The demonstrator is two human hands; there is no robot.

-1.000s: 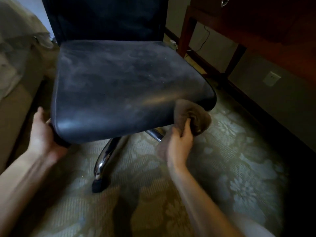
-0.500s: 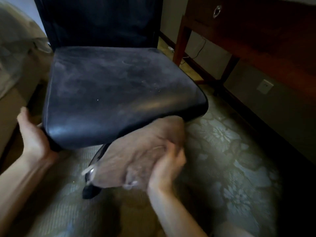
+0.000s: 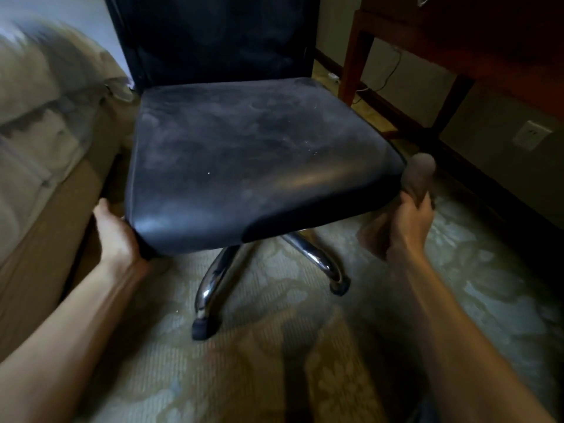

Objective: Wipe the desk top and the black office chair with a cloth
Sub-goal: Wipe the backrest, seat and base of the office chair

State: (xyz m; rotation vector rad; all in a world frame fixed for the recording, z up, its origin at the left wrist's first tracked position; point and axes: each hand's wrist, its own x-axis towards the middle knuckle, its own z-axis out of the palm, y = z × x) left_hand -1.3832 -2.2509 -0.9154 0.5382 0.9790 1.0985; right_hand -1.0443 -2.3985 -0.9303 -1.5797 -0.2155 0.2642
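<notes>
The black office chair (image 3: 259, 166) sits centre frame, backrest far, seat toward the viewer, its 2 visible chrome legs (image 3: 219, 270) on patterned carpet (image 3: 457, 270). The seat top shows grey dusty smears and a few white specks, so by the look of it the top isn't done yet. The cloth (image 3: 419, 175), brownish and bunched, is just off the seat's near-right corner; can't tell if it touches the edge. The right hand (image 3: 409, 221) has its fingers curled tight round the cloth's middle, 1 wad sticking up above the fist and a blurred tail hanging below. The left hand (image 3: 117, 233) cups the near-left corner of the seat, thumb up along the side and fingers tucked under out of sight, prob. steadying the chair so it won't swivel or roll. Step in hand, as I read it: the chair wipe, approx. at the right edge. The next move calls for bringing the cloth up onto the seat, spreading it flatter and sweeping across while the left keeps the chair braced. The desk (image 3: 457, 35) stands far right, only leg and underside in view; its top is hidden, so no call on it. A beige upholstered piece (image 3: 39, 148) is at left and a wall socket (image 3: 532, 135) at far right.
</notes>
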